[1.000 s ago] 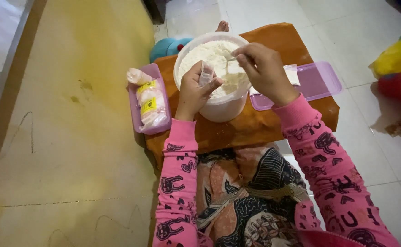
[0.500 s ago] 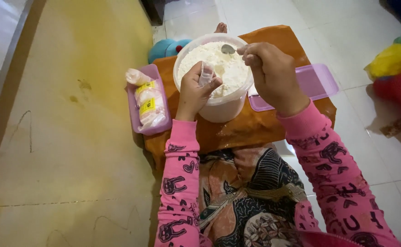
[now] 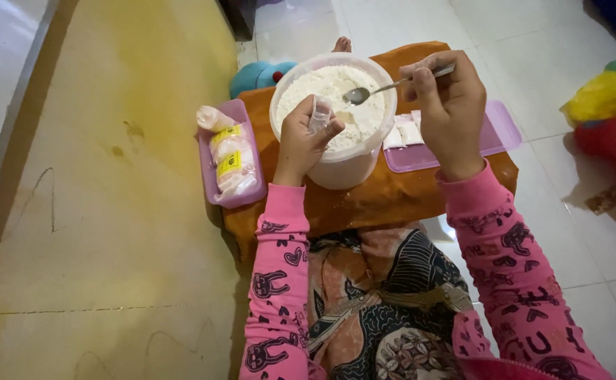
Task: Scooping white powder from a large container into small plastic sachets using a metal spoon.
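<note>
Right grip [image 3: 445, 105] pinches a spoon [image 3: 392, 86] over the flour tub [image 3: 336, 165]; left grip [image 3: 306, 137] holds a small unfilled bag [image 3: 319, 115] at the tub's rim.

Two clear plastic packets of white powder [image 3: 229, 160] lie in the purple tray [image 3: 209, 188] at the left edge of the orange table, each bearing a small yellow label [image 3: 228, 163]. A small clear bag [image 3: 318, 115] is pinched in the left hand [image 3: 302, 141] over the tub's rim. Flat white packets [image 3: 404, 132] rest on the purple lid [image 3: 494, 130] to the right.
</note>
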